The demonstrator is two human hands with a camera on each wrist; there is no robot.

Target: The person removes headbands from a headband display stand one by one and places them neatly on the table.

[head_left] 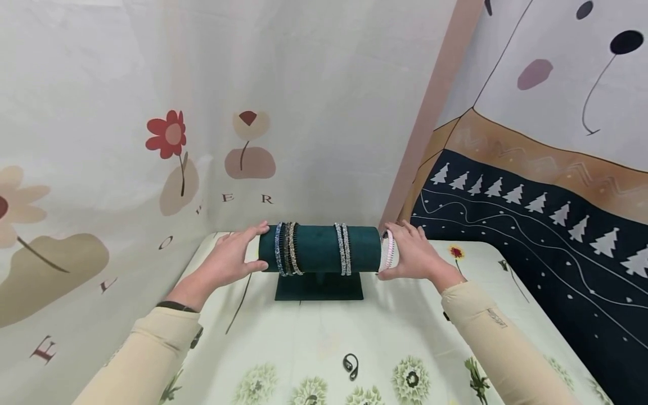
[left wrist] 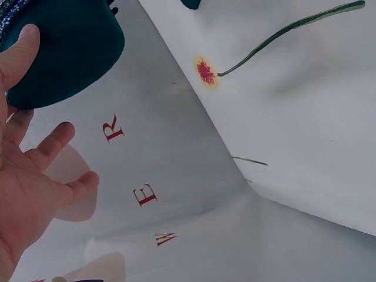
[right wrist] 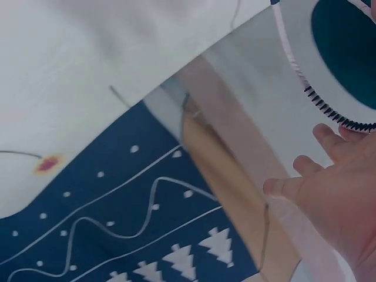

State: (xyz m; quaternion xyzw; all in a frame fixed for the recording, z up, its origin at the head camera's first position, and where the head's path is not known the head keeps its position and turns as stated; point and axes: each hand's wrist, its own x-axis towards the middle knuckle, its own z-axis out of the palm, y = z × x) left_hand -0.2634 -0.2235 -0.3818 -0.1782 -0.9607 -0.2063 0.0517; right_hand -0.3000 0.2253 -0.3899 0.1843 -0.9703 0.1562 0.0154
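Note:
A dark green padded roll [head_left: 316, 247] on a flat base [head_left: 319, 288] lies crosswise before me. Blue, dark and gold-toned jewelled headbands [head_left: 287, 248] circle its left part, and two silvery ones [head_left: 342, 248] its right part. My left hand [head_left: 230, 256] grips the roll's left end, thumb in front; in the left wrist view the other fingers of this hand [left wrist: 35, 194] spread off it. With my right hand [head_left: 415, 253] I hold a white-pink headband [head_left: 390, 249] at the right end. The right wrist view shows this band's dark teeth [right wrist: 323, 106], fingertips touching it.
A black earphone-like item [head_left: 351, 365] lies on the flower-printed white tablecloth [head_left: 324, 332] in front of the stand. Behind and left hangs a pale printed curtain [head_left: 324, 112]. At the right a dark blue cloth with white trees [head_left: 506, 225] borders the table.

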